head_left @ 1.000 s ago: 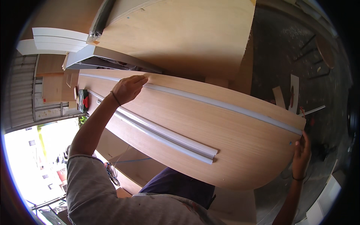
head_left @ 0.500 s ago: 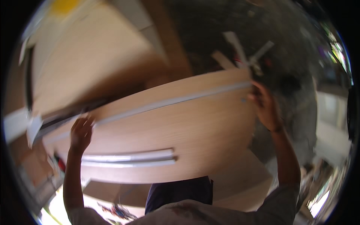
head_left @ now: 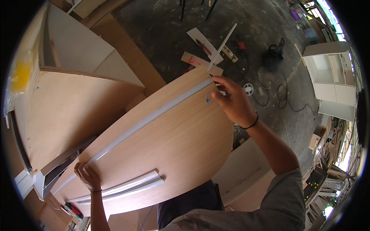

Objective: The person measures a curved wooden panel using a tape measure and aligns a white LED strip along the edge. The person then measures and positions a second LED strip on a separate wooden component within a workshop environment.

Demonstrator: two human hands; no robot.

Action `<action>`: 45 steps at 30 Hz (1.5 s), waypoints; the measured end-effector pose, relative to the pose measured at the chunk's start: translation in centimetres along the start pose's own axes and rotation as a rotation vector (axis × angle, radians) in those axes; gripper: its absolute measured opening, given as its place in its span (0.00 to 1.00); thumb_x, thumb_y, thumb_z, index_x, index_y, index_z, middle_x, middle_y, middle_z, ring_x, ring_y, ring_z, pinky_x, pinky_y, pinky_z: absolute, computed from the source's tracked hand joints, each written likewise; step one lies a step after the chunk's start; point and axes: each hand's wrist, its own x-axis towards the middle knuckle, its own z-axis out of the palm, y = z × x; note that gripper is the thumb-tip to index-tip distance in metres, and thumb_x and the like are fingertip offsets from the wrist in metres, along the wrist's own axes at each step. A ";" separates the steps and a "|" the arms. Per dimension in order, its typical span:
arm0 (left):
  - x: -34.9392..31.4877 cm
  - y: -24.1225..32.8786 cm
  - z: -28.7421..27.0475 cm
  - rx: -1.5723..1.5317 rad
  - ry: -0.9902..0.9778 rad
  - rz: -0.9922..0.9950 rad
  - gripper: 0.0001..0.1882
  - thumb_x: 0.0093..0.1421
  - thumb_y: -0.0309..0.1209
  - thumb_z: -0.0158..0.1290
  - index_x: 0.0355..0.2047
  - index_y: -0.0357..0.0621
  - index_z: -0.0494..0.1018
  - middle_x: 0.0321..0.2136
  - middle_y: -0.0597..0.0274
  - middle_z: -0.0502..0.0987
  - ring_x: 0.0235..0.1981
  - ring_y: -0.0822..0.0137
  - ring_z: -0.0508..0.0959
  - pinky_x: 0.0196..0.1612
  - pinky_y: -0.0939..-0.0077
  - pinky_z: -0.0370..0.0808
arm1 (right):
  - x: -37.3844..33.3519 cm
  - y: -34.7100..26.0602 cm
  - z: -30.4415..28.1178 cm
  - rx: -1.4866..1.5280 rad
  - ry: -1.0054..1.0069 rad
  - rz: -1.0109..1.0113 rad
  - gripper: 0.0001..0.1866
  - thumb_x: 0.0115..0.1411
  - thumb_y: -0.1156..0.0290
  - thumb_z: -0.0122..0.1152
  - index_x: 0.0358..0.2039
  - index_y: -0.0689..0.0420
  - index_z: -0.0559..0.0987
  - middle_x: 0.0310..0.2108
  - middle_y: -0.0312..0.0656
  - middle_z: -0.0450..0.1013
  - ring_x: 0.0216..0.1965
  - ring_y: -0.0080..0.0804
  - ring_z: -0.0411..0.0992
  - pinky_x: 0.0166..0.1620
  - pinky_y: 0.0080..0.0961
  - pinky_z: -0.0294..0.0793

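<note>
A long wood-grain board with a curved near edge lies in front of me. A narrow grey strip runs lengthwise along it, near the far edge. Toward its left end, my left hand has its fingers curled over the strip against the board. My right hand is at the board's right end, forefinger at the strip's end and thumb on the board beside a small blue mark. Two shiny metal-looking strips lie on the board nearer my body. My fingers' undersides are hidden.
Left of the board stands a large plywood box. On the dark floor beyond lie pliers on a board offcut, a power strip and cables. A white cabinet stands at the far right. A red-and-black tool is by the board's left end.
The view has turned, so the board slants more steeply, its left end lower. Both hands remain at the strip, the right at its end. The picture is sharper now.
</note>
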 end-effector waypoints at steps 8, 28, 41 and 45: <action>-0.2 0.6 0.1 0.038 0.015 -0.034 0.05 0.69 0.24 0.46 0.41 0.36 0.70 0.40 0.47 0.71 0.44 0.48 0.71 0.50 0.53 0.66 | 2.9 0.0 -1.3 -0.127 -0.036 0.054 0.16 0.62 0.76 0.64 0.49 0.66 0.77 0.36 0.45 0.81 0.41 0.29 0.81 0.42 0.24 0.79; 0.8 -0.7 -2.0 -0.008 -0.093 0.055 0.08 0.62 0.24 0.53 0.41 0.35 0.72 0.41 0.43 0.73 0.44 0.42 0.74 0.50 0.52 0.71 | 2.6 1.1 0.4 -0.393 0.123 -0.326 0.12 0.61 0.78 0.59 0.46 0.57 0.78 0.35 0.50 0.80 0.34 0.47 0.81 0.36 0.37 0.80; 18.6 25.8 2.0 -0.427 -0.192 0.562 0.20 0.51 0.31 0.67 0.45 0.40 0.78 0.41 0.54 0.81 0.43 0.53 0.81 0.48 0.60 0.78 | 1.5 1.8 1.1 -0.424 0.251 -0.322 0.12 0.64 0.78 0.56 0.48 0.56 0.76 0.34 0.52 0.79 0.34 0.50 0.81 0.34 0.36 0.79; 21.1 31.9 4.1 -0.421 -0.359 0.587 0.19 0.52 0.32 0.65 0.44 0.42 0.78 0.40 0.56 0.81 0.40 0.55 0.82 0.44 0.60 0.79 | 1.5 2.9 1.5 -0.355 0.279 -0.361 0.11 0.63 0.79 0.57 0.46 0.56 0.77 0.32 0.51 0.79 0.33 0.48 0.81 0.33 0.35 0.78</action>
